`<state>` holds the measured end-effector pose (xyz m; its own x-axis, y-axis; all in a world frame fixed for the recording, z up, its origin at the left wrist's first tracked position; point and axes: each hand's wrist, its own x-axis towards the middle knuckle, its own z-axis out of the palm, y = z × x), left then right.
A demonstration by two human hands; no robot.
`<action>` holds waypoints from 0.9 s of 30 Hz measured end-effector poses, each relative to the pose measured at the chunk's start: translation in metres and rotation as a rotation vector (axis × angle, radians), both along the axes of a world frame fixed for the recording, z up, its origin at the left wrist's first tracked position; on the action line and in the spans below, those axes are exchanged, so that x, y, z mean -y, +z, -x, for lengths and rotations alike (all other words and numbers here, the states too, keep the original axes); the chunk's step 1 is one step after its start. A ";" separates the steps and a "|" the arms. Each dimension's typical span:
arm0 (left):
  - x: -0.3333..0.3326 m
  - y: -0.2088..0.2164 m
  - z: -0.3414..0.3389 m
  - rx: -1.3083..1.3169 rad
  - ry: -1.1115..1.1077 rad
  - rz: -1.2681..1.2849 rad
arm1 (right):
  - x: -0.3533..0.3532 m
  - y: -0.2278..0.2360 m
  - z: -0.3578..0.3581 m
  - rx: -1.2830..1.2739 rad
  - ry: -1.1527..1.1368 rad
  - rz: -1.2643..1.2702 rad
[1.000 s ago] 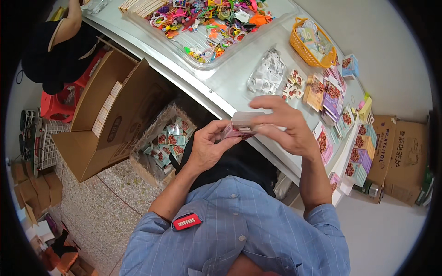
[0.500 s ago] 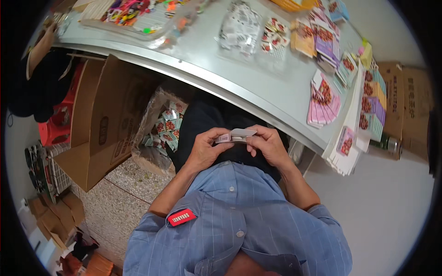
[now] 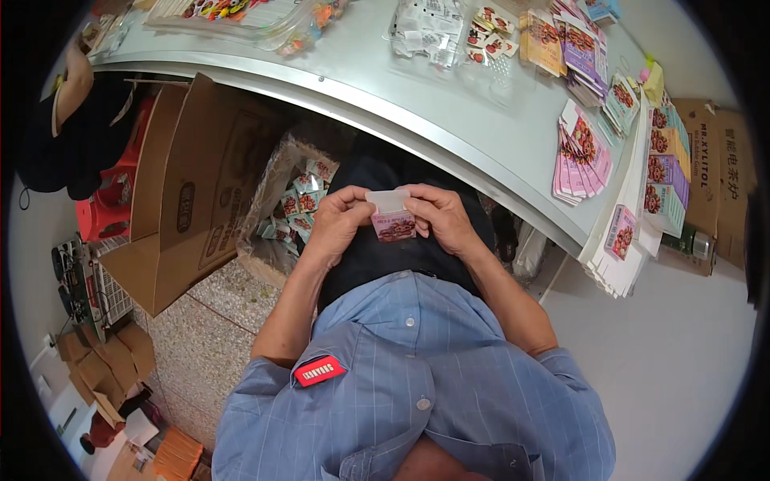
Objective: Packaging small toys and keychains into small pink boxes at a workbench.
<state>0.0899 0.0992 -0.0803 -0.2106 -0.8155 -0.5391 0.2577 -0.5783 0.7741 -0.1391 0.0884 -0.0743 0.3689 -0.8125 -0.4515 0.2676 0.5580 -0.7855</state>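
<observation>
Over my lap, a small pink printed carton (image 3: 395, 228) is held upright between both hands, its picture side toward me and a pale flap standing up at its top. My left hand (image 3: 340, 223) pinches the carton's left edge near the flap. My right hand (image 3: 440, 218) grips the right edge, with the thumb along the flap's base and the other fingers curled behind. What is inside the carton is hidden. Below the table edge, left of my legs, a plastic-lined box (image 3: 269, 188) contains many small green and pink packets (image 3: 303, 200).
On the grey table (image 3: 353, 80) lie fanned pink flat cartons (image 3: 581, 156), a clear tray of sachets (image 3: 427, 36) and a tub of colourful pieces (image 3: 265, 24). A tall open cardboard box (image 3: 180, 208) stands left. Another person's arm (image 3: 76, 84) shows at far left.
The carton has turned so its pink printed face shows, with the flap now upright. Both hands have risen slightly and shifted, keeping hold of it.
</observation>
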 end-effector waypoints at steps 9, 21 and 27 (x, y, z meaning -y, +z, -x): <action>-0.021 -0.008 0.012 0.138 0.039 0.315 | 0.007 -0.014 0.006 -0.182 0.069 0.339; 0.001 0.011 -0.012 0.185 -0.164 0.381 | 0.003 -0.001 0.003 -0.189 0.148 0.427; -0.006 -0.006 -0.012 0.184 -0.095 0.444 | -0.001 -0.013 -0.006 -0.199 0.109 0.322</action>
<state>0.1016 0.1049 -0.0860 -0.2292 -0.9569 -0.1784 0.0560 -0.1959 0.9790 -0.1334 0.0894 -0.0868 0.3913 -0.8853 -0.2513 0.0453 0.2913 -0.9556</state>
